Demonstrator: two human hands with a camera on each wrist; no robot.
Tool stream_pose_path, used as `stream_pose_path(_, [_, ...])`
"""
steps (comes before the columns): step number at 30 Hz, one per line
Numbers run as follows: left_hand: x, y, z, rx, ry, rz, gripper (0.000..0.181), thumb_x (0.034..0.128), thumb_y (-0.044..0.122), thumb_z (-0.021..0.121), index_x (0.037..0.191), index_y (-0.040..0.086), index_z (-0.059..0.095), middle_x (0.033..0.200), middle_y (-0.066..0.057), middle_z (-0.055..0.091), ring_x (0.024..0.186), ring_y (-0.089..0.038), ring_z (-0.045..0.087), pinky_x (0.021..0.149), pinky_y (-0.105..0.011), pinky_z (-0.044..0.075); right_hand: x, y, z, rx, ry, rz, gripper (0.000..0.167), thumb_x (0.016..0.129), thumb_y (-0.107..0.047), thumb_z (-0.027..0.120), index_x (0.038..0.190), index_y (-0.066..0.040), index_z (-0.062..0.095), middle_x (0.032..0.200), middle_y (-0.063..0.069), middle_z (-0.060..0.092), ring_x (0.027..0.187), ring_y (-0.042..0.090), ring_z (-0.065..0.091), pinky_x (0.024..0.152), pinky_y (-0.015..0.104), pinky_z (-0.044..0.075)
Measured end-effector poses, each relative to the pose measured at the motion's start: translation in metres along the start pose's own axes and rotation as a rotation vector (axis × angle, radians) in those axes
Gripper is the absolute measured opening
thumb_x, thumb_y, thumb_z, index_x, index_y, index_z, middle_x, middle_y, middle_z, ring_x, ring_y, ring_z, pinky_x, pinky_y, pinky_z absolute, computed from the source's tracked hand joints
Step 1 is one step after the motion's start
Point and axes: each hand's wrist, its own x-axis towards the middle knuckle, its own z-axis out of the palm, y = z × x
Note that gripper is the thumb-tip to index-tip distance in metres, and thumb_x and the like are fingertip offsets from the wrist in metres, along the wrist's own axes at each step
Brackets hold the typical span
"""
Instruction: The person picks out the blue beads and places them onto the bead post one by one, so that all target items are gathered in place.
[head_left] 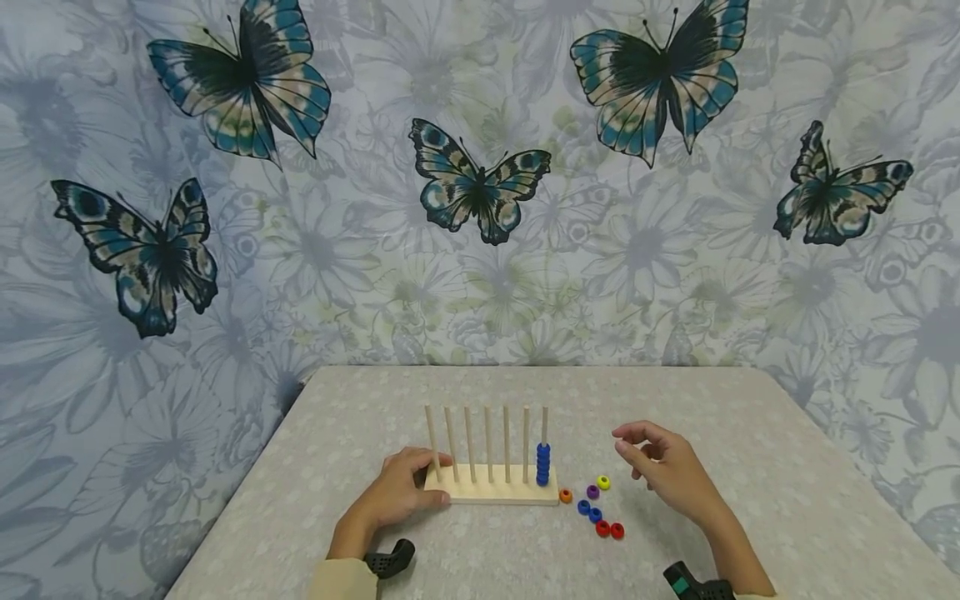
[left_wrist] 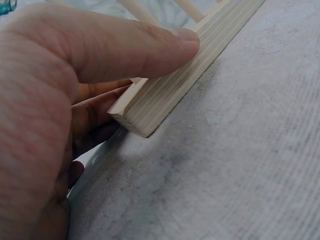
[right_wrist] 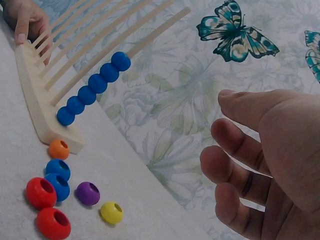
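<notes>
A pale wooden peg rack (head_left: pixel 491 493) with several upright pegs stands on the table. Its rightmost peg carries a stack of several blue beads (head_left: pixel 543 465); the other pegs are bare. My left hand (head_left: pixel 397 492) grips the left end of the base, thumb (left_wrist: pixel 165 50) on the front side and fingers behind, partly hidden. To the right of the rack my right hand (head_left: pixel 671 471) hovers with loosely bent fingers and nothing in them. Loose beads lie between: an orange bead (right_wrist: pixel 59 149) by the base's corner, two blue, two red, a purple bead (right_wrist: pixel 88 193) and a yellow bead (right_wrist: pixel 111 212).
A light patterned cloth covers the table (head_left: pixel 375 400). Behind its far edge rises a wall (head_left: pixel 480 308) with flower and butterfly prints. Black camera mounts sit on both wrists.
</notes>
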Motion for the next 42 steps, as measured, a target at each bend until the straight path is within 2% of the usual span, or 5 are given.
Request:
stream_pose_path(6, [0.0, 0.001, -0.001, -0.013, -0.011, 0.012, 0.043, 0.0686, 0.044, 0.089, 0.107, 0.042, 0.071, 0.126, 0.014, 0.063, 0.13, -0.023, 0.048, 0.114, -0.057, 0.018, 0.0, 0.011, 0.004, -0.013, -0.057, 0.046, 0.033, 0.096, -0.04, 0.066, 0.117, -0.015, 0.067, 0.102, 0.016, 0.064, 0.068, 0.018, 0.061, 0.051, 0.029, 0.051])
stream_pose_path(13, [-0.002, 0.0, 0.0, -0.027, -0.001, 0.024, 0.037, 0.0689, 0.04, 0.089, 0.102, 0.039, 0.072, 0.125, 0.013, 0.065, 0.13, -0.025, 0.05, 0.113, -0.056, 0.015, 0.001, 0.023, 0.011, -0.025, -0.143, 0.079, 0.037, 0.096, -0.042, 0.065, 0.118, -0.013, 0.067, 0.099, 0.011, 0.064, 0.065, 0.017, 0.06, 0.049, 0.027, 0.049])
stream_pose_path(26, [-0.004, 0.001, -0.001, -0.022, -0.014, -0.023, 0.042, 0.0686, 0.044, 0.089, 0.106, 0.045, 0.07, 0.129, 0.014, 0.061, 0.135, -0.025, 0.041, 0.115, -0.062, 0.021, 0.001, 0.033, 0.018, 0.006, -0.304, 0.036, 0.029, 0.099, -0.029, 0.065, 0.114, -0.004, 0.068, 0.106, 0.013, 0.071, 0.071, 0.02, 0.061, 0.057, 0.031, 0.054])
stream_pose_path(33, [-0.003, 0.0, 0.0, -0.016, -0.012, -0.017, 0.042, 0.0685, 0.045, 0.088, 0.106, 0.045, 0.069, 0.127, 0.015, 0.061, 0.133, -0.024, 0.042, 0.113, -0.061, 0.022, 0.001, 0.034, 0.022, -0.009, -0.354, 0.068, 0.022, 0.097, -0.026, 0.066, 0.109, -0.007, 0.07, 0.102, 0.008, 0.069, 0.078, 0.019, 0.059, 0.057, 0.03, 0.053])
stream_pose_path(42, [-0.003, 0.0, 0.0, -0.006, -0.005, -0.005, 0.038, 0.068, 0.045, 0.088, 0.102, 0.044, 0.071, 0.125, 0.017, 0.062, 0.131, -0.022, 0.045, 0.114, -0.06, 0.021, -0.002, 0.039, 0.024, 0.028, -0.442, 0.075, 0.021, 0.096, -0.026, 0.068, 0.107, -0.009, 0.07, 0.093, 0.008, 0.066, 0.072, 0.017, 0.061, 0.057, 0.029, 0.051])
